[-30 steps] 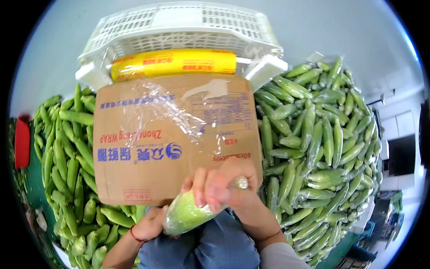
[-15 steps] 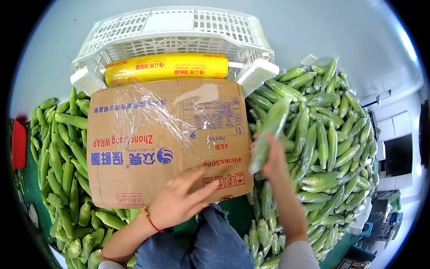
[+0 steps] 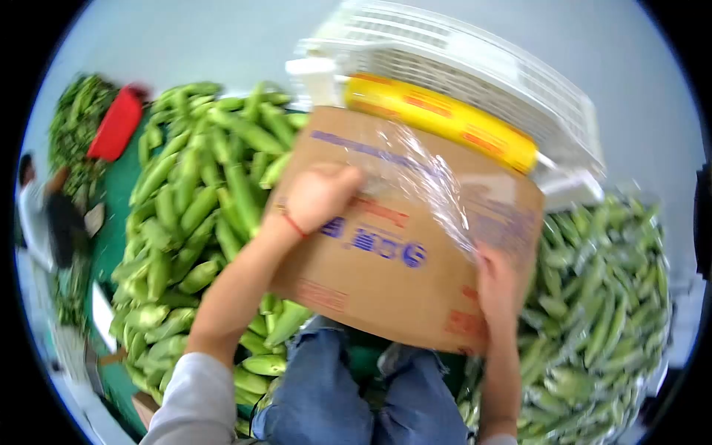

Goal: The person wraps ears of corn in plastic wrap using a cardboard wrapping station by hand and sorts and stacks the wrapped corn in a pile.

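Passable over carton (image 3: 386,300) just below frame centre; blocked higher up by plastic film (image 3: 443,190), toward upper right by yellow roll (image 3: 445,122) and white crate (image 3: 475,46).

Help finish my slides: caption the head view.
Left hand and right hand at clear film over a cardboard box between corn heaps.

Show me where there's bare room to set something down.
Bare: the near part of the cardboard box, between its blue print and near edge; also green floor alongside the unwrapped corn, below the red scoop in view. Crowded: the box's film-strewn top, where both hands are, and the wrapped corn at right.
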### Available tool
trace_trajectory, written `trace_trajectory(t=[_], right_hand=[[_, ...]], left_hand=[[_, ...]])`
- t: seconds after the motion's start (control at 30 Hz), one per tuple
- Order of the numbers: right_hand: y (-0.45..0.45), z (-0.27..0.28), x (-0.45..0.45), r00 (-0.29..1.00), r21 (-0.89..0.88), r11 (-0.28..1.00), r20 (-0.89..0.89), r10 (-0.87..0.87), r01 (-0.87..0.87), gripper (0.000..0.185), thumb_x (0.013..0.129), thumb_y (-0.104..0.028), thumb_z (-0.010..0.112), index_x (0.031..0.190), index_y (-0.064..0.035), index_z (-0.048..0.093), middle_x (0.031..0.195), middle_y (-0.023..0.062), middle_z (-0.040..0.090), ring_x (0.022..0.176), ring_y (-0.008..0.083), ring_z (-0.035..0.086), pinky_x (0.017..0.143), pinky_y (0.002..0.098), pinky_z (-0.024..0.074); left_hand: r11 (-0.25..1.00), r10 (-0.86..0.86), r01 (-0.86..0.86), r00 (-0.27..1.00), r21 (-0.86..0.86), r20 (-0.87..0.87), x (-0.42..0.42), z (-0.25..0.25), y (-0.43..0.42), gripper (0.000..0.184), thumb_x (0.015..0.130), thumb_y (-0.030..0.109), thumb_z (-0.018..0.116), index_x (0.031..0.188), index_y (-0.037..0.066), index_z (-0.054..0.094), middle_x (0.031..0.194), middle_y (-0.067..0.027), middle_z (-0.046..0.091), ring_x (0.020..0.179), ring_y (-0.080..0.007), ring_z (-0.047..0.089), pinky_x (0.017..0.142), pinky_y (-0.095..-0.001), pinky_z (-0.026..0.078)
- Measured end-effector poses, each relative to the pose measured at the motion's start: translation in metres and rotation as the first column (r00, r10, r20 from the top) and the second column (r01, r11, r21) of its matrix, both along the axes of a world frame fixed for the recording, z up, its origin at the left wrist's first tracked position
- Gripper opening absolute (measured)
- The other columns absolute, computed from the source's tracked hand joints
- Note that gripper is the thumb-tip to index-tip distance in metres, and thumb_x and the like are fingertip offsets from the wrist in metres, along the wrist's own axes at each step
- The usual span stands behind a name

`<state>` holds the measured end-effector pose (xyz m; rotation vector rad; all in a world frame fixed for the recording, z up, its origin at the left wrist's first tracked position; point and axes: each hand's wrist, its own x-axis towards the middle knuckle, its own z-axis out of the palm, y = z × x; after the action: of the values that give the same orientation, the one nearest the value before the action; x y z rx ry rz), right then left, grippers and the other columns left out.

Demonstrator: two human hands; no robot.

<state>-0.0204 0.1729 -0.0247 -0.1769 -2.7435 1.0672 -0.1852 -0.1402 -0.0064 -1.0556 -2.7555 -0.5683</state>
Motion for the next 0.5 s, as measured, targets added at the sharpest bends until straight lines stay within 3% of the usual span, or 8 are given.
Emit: trace_trajectory(t=[0.03, 0.13, 0.17, 0.2, 0.3, 0.4, 0.43, 0.5], right_hand=[[-0.001, 0.014, 0.012, 0.989, 0.057, 0.993, 0.098, -0.110, 0.105, 0.012, 0.087, -0.009, 0.063, 0.097, -0.0027, 0.063, 0.106, 0.0157, 0.064, 0.098, 0.0314, 0.060, 0.088, 0.0372, 0.0462], [0.034, 0.016, 0.064, 0.975, -0.447, 0.876, -0.036, -0.219, 0.180, 0.009, 0.090, -0.005, 0.056, 0.097, -0.0001, 0.056, 0.095, 0.0091, 0.061, 0.086, 0.0178, 0.057, 0.077, 0.0343, 0.0477], [0.049, 0.026, 0.080, 0.996, -0.097, 0.992, -0.005, -0.086, 0.085, 0.008, 0.092, -0.006, 0.052, 0.096, 0.0008, 0.054, 0.090, 0.0108, 0.060, 0.080, 0.0200, 0.057, 0.074, 0.0331, 0.0472], [0.042, 0.031, 0.093, 0.996, 0.034, 0.999, 0.081, -0.043, 0.040, 0.010, 0.093, -0.008, 0.051, 0.095, 0.0004, 0.055, 0.088, 0.0135, 0.059, 0.080, 0.0246, 0.056, 0.076, 0.0342, 0.0462], [0.023, 0.009, 0.116, 0.964, 0.081, 0.979, 0.206, 0.167, -0.187, 0.008, 0.095, -0.006, 0.044, 0.093, -0.0008, 0.051, 0.079, 0.0075, 0.048, 0.074, 0.0184, 0.049, 0.070, 0.0295, 0.0409], [0.028, -0.016, 0.129, 0.974, -0.111, 0.994, 0.227, 0.006, 0.019, 0.011, 0.096, -0.008, 0.043, 0.091, -0.0002, 0.050, 0.078, 0.0082, 0.047, 0.071, 0.0188, 0.049, 0.069, 0.0297, 0.0409], [0.023, -0.013, 0.127, 0.980, -0.082, 0.997, 0.198, 0.020, -0.003, 0.012, 0.096, -0.009, 0.043, 0.091, -0.0001, 0.050, 0.077, 0.0084, 0.047, 0.071, 0.0185, 0.049, 0.068, 0.0294, 0.0410], [0.014, -0.005, 0.121, 0.989, -0.017, 0.999, 0.140, 0.046, -0.044, 0.013, 0.097, -0.010, 0.043, 0.092, 0.0002, 0.050, 0.077, 0.0087, 0.048, 0.070, 0.0180, 0.048, 0.067, 0.0289, 0.0411]], left_hand=[[0.998, -0.043, 0.045, 0.998, 0.047, -0.050, 0.009, 0.006, -0.008, 0.005, 0.080, 0.008, 0.056, 0.084, 0.008, 0.056, 0.074, -0.0132, 0.059, 0.070, -0.0334, 0.061, 0.063, -0.0425, 0.050], [0.970, -0.069, 0.111, 0.979, 0.216, -0.189, 0.062, 0.015, -0.063, 0.010, 0.075, 0.004, 0.058, 0.083, 0.006, 0.053, 0.071, -0.0088, 0.054, 0.066, -0.0306, 0.056, 0.061, -0.0399, 0.046], [0.935, -0.111, 0.081, 0.992, 0.344, 0.067, 0.084, 0.018, -0.089, 0.012, 0.074, 0.004, 0.060, 0.086, 0.006, 0.056, 0.080, -0.0085, 0.060, 0.071, -0.0276, 0.060, 0.063, -0.0385, 0.048], [0.972, -0.133, 0.144, 0.989, 0.185, -0.070, 0.111, 0.010, -0.105, 0.009, 0.078, 0.004, 0.058, 0.087, 0.004, 0.058, 0.081, -0.0086, 0.062, 0.076, -0.0262, 0.063, 0.068, -0.0384, 0.052], [0.960, -0.117, 0.082, 0.986, 0.267, 0.118, 0.182, -0.016, -0.124, 0.005, 0.085, 0.006, 0.056, 0.089, 0.003, 0.057, 0.089, -0.0107, 0.063, 0.091, -0.0297, 0.065, 0.080, -0.0396, 0.054], [0.999, -0.024, 0.028, 0.995, 0.041, -0.092, 0.200, -0.029, -0.163, 0.016, 0.079, 0.007, 0.062, 0.094, 0.006, 0.057, 0.096, -0.0105, 0.063, 0.096, -0.0281, 0.064, 0.081, -0.0375, 0.053], [0.794, 0.397, -0.180, 0.877, -0.581, 0.270, 0.184, -0.009, -0.171, 0.029, 0.073, 0.011, 0.068, 0.099, 0.007, 0.058, 0.103, -0.0120, 0.062, 0.100, -0.0300, 0.061, 0.087, -0.0394, 0.051], [0.584, 0.745, -0.749, 0.648, -0.314, -0.159, 0.168, -0.036, -0.243, 0.043, 0.078, 0.026, 0.072, 0.115, 0.009, 0.057, 0.125, -0.0158, 0.052, 0.117, -0.0304, 0.049, 0.102, -0.0445, 0.039]])
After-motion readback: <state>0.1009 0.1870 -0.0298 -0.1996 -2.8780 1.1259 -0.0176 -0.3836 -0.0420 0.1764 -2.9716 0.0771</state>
